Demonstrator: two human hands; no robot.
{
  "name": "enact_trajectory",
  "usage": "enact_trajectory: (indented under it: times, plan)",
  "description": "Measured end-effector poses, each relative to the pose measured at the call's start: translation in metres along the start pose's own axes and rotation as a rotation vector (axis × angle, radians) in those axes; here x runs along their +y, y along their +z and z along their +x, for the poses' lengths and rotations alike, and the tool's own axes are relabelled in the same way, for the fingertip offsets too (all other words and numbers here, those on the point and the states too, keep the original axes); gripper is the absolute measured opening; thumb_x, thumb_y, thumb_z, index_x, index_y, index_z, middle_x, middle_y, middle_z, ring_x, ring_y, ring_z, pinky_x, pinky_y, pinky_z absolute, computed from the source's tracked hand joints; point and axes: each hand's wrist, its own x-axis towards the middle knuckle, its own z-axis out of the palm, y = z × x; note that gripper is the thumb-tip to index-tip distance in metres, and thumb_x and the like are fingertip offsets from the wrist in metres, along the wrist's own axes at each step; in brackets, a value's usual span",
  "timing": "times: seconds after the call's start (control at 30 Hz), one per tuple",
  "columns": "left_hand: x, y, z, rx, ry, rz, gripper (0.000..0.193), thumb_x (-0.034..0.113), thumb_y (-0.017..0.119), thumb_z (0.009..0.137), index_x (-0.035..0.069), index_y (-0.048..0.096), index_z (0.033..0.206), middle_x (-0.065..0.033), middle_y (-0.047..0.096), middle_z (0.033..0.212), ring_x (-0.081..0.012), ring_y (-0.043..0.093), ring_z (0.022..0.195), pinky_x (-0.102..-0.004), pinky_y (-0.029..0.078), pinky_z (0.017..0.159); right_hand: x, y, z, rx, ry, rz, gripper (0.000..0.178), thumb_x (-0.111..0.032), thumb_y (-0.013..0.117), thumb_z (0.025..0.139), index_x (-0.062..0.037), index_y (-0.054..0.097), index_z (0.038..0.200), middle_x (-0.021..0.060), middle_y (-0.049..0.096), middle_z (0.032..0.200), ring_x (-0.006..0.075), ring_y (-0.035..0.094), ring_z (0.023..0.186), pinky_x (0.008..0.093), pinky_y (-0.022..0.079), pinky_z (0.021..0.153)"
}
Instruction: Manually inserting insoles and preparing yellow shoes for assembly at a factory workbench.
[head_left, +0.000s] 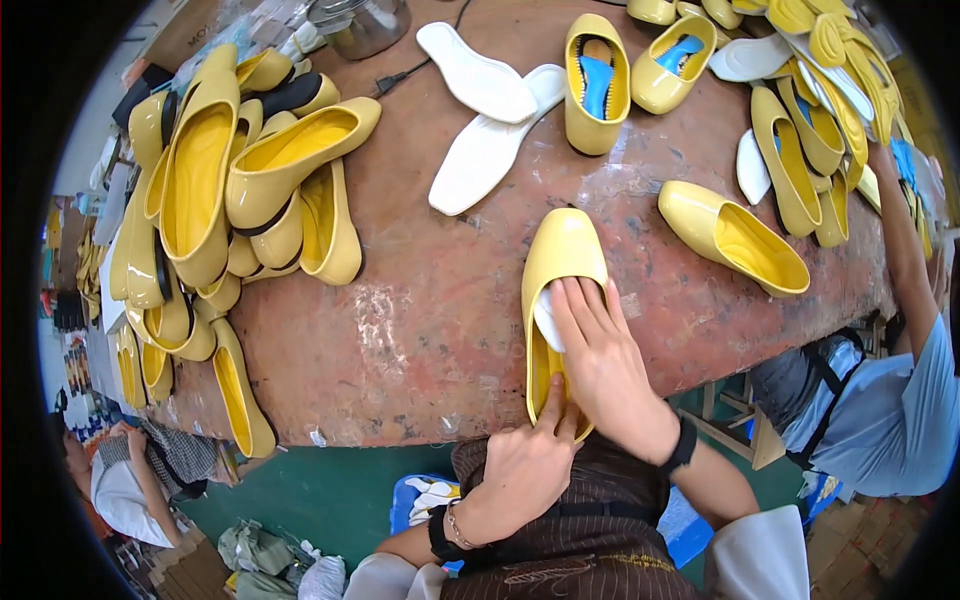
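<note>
A glossy yellow pump (565, 243) lies on the table's front edge, toe pointing away from me. My right hand (605, 365) reaches into its opening with fingers stretched flat; the fingertips are partly hidden under the upper. Beside them a white pad (546, 318) shows inside the shoe. My left hand (528, 465) grips the heel end, its index finger reaching inside over the yellow lining. To the right lies another yellow pump (735, 238) on its own. Farther back are two white insoles (480, 75), one overlapping the other.
Piled yellow shoes (200, 190) cover the table's (400, 330) left side. At the back, two yellow shoes (598, 130) show blue inside. More shoes and yellow pieces (800, 170) are heaped right, near a person (890, 400). A metal pot (360, 25) and a black plug (388, 82) are at the back.
</note>
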Motion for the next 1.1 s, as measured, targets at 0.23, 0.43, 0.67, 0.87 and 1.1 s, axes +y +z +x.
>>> enact_trajectory:
  times: [0.23, 0.43, 0.67, 0.87, 1.1]
  plan:
    - [-0.002, -0.004, -0.001, 0.024, 0.067, -0.014, 0.044, 0.015, 0.069, 0.08, -0.006, 0.064, 0.119, -0.0336, 0.053, 0.136, -0.0227, 0.069, 0.056, -0.0319, 0.055, 0.052, -0.002, -0.006, 0.032, -0.24, 0.147, -0.061, 0.057, -0.004, 0.055, 0.082, 0.0145, 0.045, 0.135, 0.0294, 0.056, 0.132, 0.0396, 0.052, 0.129, 0.0504, 0.028, 0.118]
    - [-0.008, 0.002, -0.004, -0.045, 0.003, -0.087, 0.029, 0.02, 0.072, 0.081, -0.001, 0.068, 0.1, -0.0236, 0.066, 0.105, -0.0297, 0.068, 0.059, -0.0393, 0.054, 0.052, -0.031, -0.027, -0.03, -0.291, -0.067, 0.062, 0.058, -0.004, 0.051, 0.082, 0.0215, 0.043, 0.134, 0.039, 0.046, 0.138, 0.0458, 0.046, 0.134, 0.0517, 0.034, 0.115]
    - [-0.011, 0.005, 0.0, -0.001, 0.055, -0.11, 0.021, 0.018, 0.069, 0.083, 0.001, 0.07, 0.094, -0.021, 0.068, 0.091, -0.0303, 0.068, 0.059, -0.0402, 0.053, 0.052, -0.015, 0.024, 0.014, -0.265, -0.033, -0.307, 0.055, -0.004, 0.049, 0.087, 0.0227, 0.038, 0.134, 0.0392, 0.04, 0.14, 0.0501, 0.037, 0.136, 0.0499, 0.032, 0.115]
    - [-0.007, -0.002, 0.001, -0.001, 0.059, -0.074, 0.037, 0.02, 0.068, 0.084, -0.001, 0.067, 0.115, -0.0285, 0.061, 0.123, -0.028, 0.069, 0.059, -0.0364, 0.057, 0.056, -0.001, 0.028, 0.04, -0.375, 0.117, -0.196, 0.028, -0.006, 0.055, 0.084, 0.0077, 0.061, 0.107, 0.023, 0.058, 0.108, 0.0348, 0.057, 0.105, 0.0406, 0.049, 0.09]
    - [-0.001, -0.01, 0.006, -0.016, 0.068, -0.049, 0.046, 0.023, 0.069, 0.084, 0.002, 0.065, 0.124, -0.0287, 0.057, 0.132, -0.0294, 0.07, 0.061, -0.0363, 0.057, 0.056, 0.016, 0.05, 0.041, -0.301, -0.091, -0.204, 0.024, -0.01, 0.056, 0.083, 0.0024, 0.066, 0.101, 0.0177, 0.063, 0.099, 0.0303, 0.06, 0.095, 0.0364, 0.05, 0.08]
